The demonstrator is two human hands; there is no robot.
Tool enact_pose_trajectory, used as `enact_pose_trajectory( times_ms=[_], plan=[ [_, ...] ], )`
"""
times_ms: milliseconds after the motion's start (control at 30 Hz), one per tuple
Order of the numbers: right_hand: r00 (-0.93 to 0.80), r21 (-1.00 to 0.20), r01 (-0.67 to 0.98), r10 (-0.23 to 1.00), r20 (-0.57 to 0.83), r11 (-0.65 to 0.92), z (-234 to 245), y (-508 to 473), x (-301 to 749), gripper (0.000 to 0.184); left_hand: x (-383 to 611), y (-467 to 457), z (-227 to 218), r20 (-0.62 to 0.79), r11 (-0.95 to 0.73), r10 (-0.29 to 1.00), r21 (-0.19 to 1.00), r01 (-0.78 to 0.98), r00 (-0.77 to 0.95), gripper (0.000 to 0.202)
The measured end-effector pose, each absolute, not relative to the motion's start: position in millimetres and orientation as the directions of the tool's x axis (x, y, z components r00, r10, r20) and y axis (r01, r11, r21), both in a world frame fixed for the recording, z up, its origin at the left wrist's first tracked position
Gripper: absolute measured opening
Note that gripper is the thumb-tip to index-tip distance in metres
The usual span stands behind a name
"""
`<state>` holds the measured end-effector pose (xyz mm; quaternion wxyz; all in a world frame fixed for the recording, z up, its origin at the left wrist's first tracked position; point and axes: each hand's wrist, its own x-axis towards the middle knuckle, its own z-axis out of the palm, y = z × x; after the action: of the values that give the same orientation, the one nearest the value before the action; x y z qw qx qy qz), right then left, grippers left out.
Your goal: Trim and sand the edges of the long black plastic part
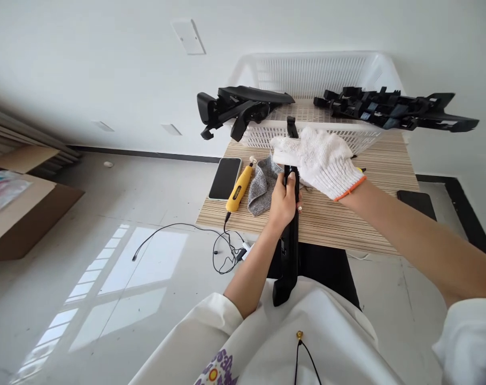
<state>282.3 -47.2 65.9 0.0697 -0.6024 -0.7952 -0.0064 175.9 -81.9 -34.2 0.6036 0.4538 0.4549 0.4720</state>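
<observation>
A long, narrow black plastic trim piece (290, 235) runs from the basket's front edge down to my lap. My left hand (283, 202), bare, is closed around its middle with the thumb on top. My right hand (321, 160) wears a white knit glove with an orange cuff. Its fingers are pressed together across the upper part of the trim piece, hiding that stretch. Beside my left hand lies a crumpled grey cloth (262, 187). Left of the cloth is a yellow corded pen-shaped rotary tool (239, 190).
A white plastic basket (307, 58) stands at the table's back, with black plastic parts (246, 107) and more clustered black parts (387, 109) across its rim. A phone (225, 179) lies on the wood-grain table (331, 230). Cables (226, 251) hang at the left; a cardboard box (34, 214) stands farther left.
</observation>
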Motion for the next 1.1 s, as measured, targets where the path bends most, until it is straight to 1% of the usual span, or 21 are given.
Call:
enact_pose_trajectory(
  times_ms=[133,267,400,633,733,833,1000,1100],
  plan=[
    [-0.280,0.063,0.960,0.946,0.162,0.274,54.0,-46.9,289.5,0.046,176.1,-80.5,-36.1,-0.159,0.183,0.977,0.968,-0.174,0.143,0.052],
    [-0.287,0.113,0.956,0.939,0.189,0.269,42.9,-47.5,295.5,0.045,176.2,-79.9,-37.3,-0.168,0.196,0.974,0.962,-0.188,0.152,0.058],
    [-0.294,0.124,0.954,0.931,0.215,0.273,35.8,-44.9,301.7,0.046,175.4,-80.6,-37.6,-0.170,0.196,0.975,0.962,-0.190,0.144,0.065],
    [-0.328,0.158,0.942,0.916,0.233,0.297,30.8,-42.4,311.5,0.055,174.4,-80.6,-37.6,-0.113,0.141,0.982,0.971,-0.191,0.149,0.049],
    [-0.356,0.168,0.930,0.911,0.206,0.326,28.1,-37.5,304.9,0.049,173.4,-81.0,-36.9,-0.112,0.137,0.984,0.973,-0.185,0.138,0.047],
    [-0.369,0.161,0.926,0.910,0.189,0.342,27.6,-36.1,299.5,0.047,172.3,-81.8,-36.8,-0.106,0.127,0.986,0.978,-0.163,0.132,0.045],
    [-0.327,0.172,0.938,0.935,0.140,0.302,31.7,-43.1,302.5,0.048,172.5,-82.5,-37.3,-0.122,0.143,0.975,0.984,-0.108,0.185,0.041],
    [-0.323,0.169,0.939,0.936,0.143,0.299,31.0,-44.0,304.1,0.048,173.1,-81.7,-37.8,-0.128,0.149,0.974,0.984,-0.099,0.188,0.040]
  ],
)
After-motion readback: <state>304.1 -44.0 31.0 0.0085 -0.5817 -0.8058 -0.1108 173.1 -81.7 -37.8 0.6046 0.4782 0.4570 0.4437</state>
